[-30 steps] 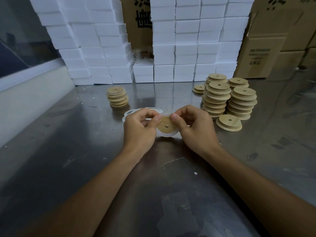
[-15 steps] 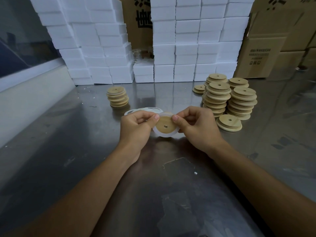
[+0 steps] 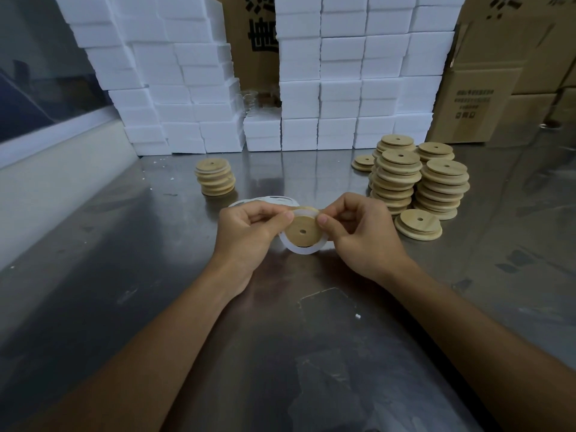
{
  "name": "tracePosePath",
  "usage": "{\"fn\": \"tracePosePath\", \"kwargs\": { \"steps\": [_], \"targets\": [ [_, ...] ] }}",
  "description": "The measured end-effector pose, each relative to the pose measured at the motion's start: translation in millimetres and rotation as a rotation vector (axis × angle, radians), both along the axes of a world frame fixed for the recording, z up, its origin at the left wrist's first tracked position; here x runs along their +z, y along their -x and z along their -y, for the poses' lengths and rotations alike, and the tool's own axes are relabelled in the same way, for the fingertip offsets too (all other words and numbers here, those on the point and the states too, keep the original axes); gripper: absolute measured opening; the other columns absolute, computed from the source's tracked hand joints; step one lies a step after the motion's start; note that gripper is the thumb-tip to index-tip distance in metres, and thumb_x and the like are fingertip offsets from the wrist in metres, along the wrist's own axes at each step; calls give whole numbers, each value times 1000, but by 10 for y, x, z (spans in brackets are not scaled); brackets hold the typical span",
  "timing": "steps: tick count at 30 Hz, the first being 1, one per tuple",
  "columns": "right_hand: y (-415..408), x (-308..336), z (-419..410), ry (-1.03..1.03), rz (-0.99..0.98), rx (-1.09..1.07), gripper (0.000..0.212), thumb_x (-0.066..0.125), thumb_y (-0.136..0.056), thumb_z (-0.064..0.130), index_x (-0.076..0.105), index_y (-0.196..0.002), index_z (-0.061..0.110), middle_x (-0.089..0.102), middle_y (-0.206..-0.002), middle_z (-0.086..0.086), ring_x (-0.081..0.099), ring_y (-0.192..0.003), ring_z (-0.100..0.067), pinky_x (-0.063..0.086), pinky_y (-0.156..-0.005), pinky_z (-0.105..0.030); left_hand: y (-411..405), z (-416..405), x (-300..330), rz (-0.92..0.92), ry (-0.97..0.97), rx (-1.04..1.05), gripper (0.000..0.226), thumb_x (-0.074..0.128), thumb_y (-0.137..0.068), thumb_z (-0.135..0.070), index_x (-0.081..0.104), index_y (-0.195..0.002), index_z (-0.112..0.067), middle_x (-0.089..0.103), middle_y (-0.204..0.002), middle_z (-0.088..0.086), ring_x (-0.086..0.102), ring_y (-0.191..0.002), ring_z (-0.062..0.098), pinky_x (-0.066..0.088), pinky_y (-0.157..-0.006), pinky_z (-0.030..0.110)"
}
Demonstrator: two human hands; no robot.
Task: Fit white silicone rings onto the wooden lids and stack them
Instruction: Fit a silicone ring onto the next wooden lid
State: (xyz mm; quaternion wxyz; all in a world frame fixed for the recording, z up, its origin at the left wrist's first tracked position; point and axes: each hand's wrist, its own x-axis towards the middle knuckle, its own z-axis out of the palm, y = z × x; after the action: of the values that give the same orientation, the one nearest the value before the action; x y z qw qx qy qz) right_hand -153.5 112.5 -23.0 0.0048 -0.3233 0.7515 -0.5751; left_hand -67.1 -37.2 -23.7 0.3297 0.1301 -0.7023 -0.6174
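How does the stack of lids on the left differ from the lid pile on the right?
The left stack is one short column, with white rings visible between its lids; the right pile is several taller columns of bare wood. The left stack stands alone; the right pile's columns crowd together. Both hold round wooden lids with centre holes.

We see a round wooden lid (image 3: 304, 230) with a small centre hole, held tilted just above the counter (image 3: 124, 275), a white silicone ring (image 3: 299, 250) looped round its rim. Spare rings (image 3: 265, 201) lie behind it. A short ringed stack (image 3: 215, 177) stands far left; taller bare-lid stacks (image 3: 417, 179) stand right.
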Motion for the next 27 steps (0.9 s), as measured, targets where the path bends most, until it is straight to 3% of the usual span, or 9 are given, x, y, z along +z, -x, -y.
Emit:
{"fn": "tracePosePath", "kwargs": {
  "steps": [7,12,22,27],
  "targets": [
    [-5,-12,-5,0,-44,6,7,70,-89,8,66,-83,9,74,-81,-4,73,-77,-15,61,-73,-45,-49,92,31,30,157,-36,14,74,-81,2,73,-76,-11,75,-74,1,70,-69,11,58,-68,24],
    [-28,-22,-10,8,-90,-8,8,69,-90,11,65,-83,11,74,-79,0,71,-71,-9,61,-69,-38,-35,50,12,11,282,27,24,72,-84,0,69,-73,-21,72,-69,-11,70,-66,8,58,-64,23],
    [5,8,-9,-20,5,39,8,72,-88,9,68,-82,12,75,-83,-3,73,-77,-11,61,-77,-34,-33,62,21,30,159,47,18,72,-83,2,70,-73,-12,73,-67,-8,69,-64,5,55,-64,18],
    [-7,-10,-1,1,50,43,3,71,-88,10,69,-87,8,75,-87,-4,73,-82,-12,61,-80,-34,-41,117,6,69,161,26,16,69,-83,5,69,-72,-7,73,-80,7,70,-79,20,59,-74,29]
  ]
}}
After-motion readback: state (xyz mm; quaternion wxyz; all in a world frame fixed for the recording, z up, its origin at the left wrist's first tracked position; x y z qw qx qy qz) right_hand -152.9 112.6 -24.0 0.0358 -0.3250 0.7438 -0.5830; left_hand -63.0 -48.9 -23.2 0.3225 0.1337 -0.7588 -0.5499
